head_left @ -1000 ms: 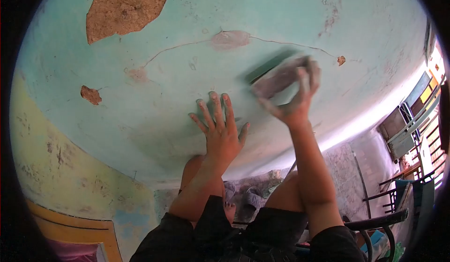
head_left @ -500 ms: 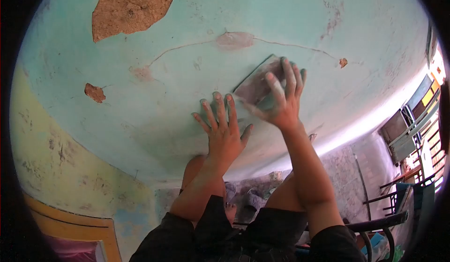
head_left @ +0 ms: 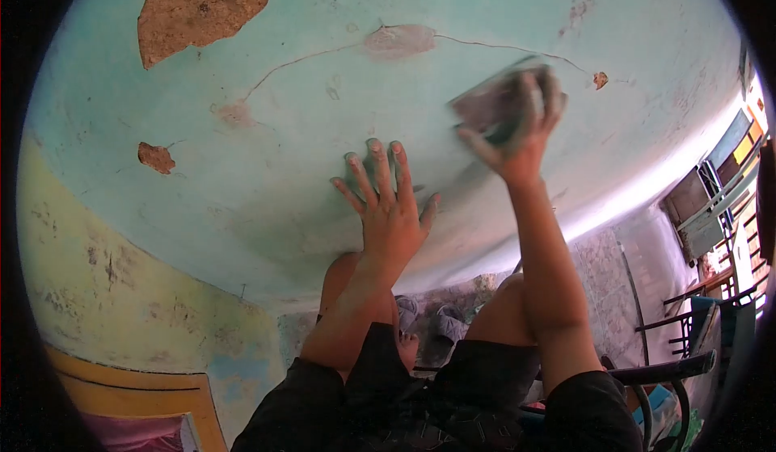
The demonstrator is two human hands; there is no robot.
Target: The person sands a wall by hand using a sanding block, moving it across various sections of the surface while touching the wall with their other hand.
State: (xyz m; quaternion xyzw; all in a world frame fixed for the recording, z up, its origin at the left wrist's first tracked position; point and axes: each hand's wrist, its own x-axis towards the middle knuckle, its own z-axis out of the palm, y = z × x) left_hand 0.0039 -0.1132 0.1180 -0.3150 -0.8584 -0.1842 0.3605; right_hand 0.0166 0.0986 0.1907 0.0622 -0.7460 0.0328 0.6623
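My left hand (head_left: 388, 222) rests on the pale turquoise wall (head_left: 299, 153) with its fingers spread, holding nothing. Up and to the right, my right hand (head_left: 521, 141) grips a dusty, rectangular sheet of sandpaper (head_left: 483, 103) against the wall, thumb at its lower edge and fingers over its right side. Hand and sheet are blurred by motion. Above my left hand is a greyish-pink patch (head_left: 400, 41) on the wall, with thin cracks running out from both sides. A small chipped spot (head_left: 600, 80) lies right of the sandpaper.
Peeled plaster (head_left: 202, 12) shows brown at the upper left, with a smaller chip (head_left: 156, 158) below it. A yellowish wall (head_left: 105, 266) meets this one at the left. My knees are close to the wall. A dark metal armrest (head_left: 667, 367) and stacked furniture stand at the right.
My right hand has moved up and to the right across the wall with the sandpaper. My left hand stays spread on the wall. The view has shifted slightly.
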